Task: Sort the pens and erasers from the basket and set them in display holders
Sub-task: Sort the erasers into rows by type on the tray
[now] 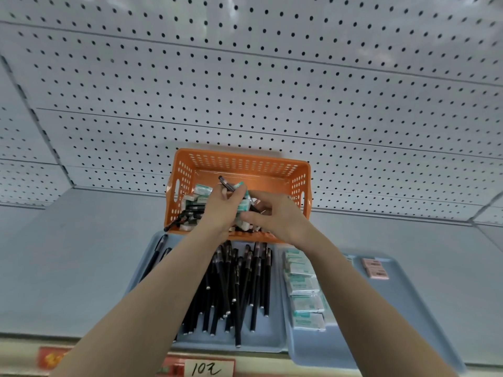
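Observation:
An orange basket (275, 170) stands at the back of the shelf, with black pens (190, 210) and green-and-white erasers (202, 189) inside. Over the basket, my left hand (221, 210) grips a black pen (226, 183) together with a green-and-white eraser (243, 205). My right hand (276, 216) reaches into the basket right beside it, fingers curled and thumb stretched over the erasers. Whether it holds anything is hidden. In front, one blue tray (269, 341) holds several black pens (239, 289). A second blue tray (408, 308) holds green-and-white erasers (303, 289) and pink erasers (375, 268).
A white pegboard wall (245, 91) rises behind the basket. The grey shelf (68, 268) extends left and right of the trays. A price strip with a handwritten label (206, 368) runs along the front edge.

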A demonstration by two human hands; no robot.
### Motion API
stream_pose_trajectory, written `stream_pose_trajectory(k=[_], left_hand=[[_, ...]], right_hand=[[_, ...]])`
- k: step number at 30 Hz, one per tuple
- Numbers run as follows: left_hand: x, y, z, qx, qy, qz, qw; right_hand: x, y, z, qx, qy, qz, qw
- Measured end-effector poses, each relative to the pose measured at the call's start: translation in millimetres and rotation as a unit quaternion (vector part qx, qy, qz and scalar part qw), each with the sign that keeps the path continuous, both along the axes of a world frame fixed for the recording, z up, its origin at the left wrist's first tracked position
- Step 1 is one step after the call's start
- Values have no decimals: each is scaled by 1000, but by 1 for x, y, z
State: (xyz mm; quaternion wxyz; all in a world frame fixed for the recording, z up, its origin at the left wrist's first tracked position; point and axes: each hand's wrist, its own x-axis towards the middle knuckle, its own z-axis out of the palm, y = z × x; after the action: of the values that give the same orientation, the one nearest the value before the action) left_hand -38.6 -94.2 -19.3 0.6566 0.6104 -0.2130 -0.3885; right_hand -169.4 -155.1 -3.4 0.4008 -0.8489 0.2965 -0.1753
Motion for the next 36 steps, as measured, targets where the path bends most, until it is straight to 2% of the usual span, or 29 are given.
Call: stream_pose_trajectory(k=[4,7,11,14,16,22,26,28,33,34,36], left_hand=[[0,6,0,-16,-17,-21,999],[3,12,2,-24,-7,-43,999],[5,21,1,-21,8,-50,998],[7,33,1,-2,38,-21,999],[9,42,1,-2,33,-14,999],[0,67,-4,-16,-18,7,1000],[-10,77,-4,-5,8,11,1000],[-16,80,-5,5,17,4,1000],[-36,89,-11,14,-15,-34,999],[-39,90,-12,17,-25,-39,999],[-45,92,-15,18,-48,-45,998]], right_hand=[[-10,6,7,38,31,54,997],[-14,11,13,68,-4,61,996],[-13,18,10,13,-69,-55,996],[-22,26,5,25,-55,-90,994],[-35,33,0,22,-8,-63,998],[-75,46,-18,-98,136,-37,985],[-88,50,-17,-107,232,-10,967],[-83,53,-16,-116,247,1,962],[-62,66,-29,-92,205,-4,974],[-60,68,-27,-64,155,-19,986],[-58,69,-19,95,16,-72,993]])
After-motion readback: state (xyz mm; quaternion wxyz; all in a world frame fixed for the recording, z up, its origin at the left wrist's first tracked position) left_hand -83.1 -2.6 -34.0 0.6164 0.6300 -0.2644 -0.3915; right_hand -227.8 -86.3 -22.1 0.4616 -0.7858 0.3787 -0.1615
